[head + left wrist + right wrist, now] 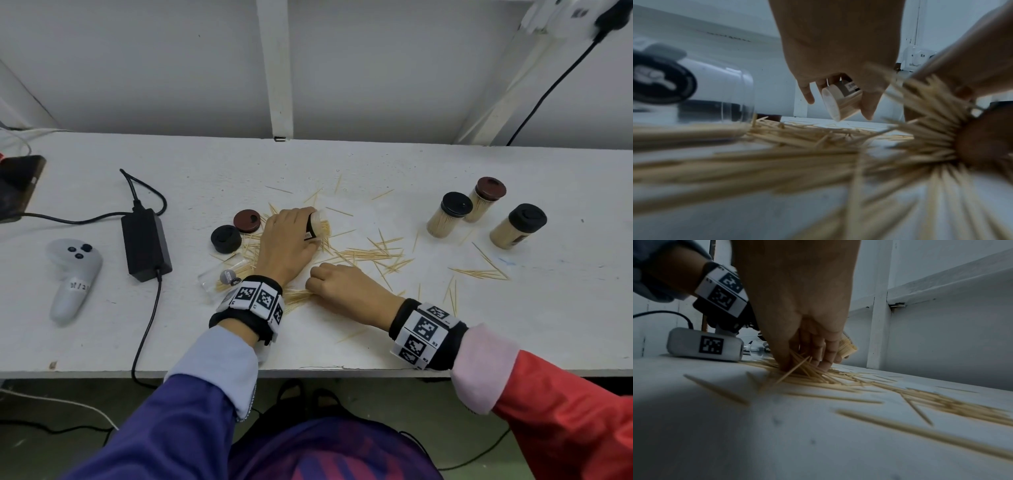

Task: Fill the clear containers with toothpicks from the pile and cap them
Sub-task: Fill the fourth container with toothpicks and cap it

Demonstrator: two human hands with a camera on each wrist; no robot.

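Left hand [286, 241]: gripping toothpick-filled clear container [317, 224], uncapped, tilted above pile mid-surface. Right hand [346, 286]: fingers curled, pinching toothpicks [298, 297] near front edge. Three capped containers [448, 214] toward right end.

A white tabletop [342, 342] carries a pale grey handheld controller [70, 274] with dark buttons at the left. Just right of it lies a black power adapter [145, 244], its black cable [147, 329] running off the near edge. A dark phone-like device [19, 185] sits at the far left edge. A white wall [137, 68] stands behind.
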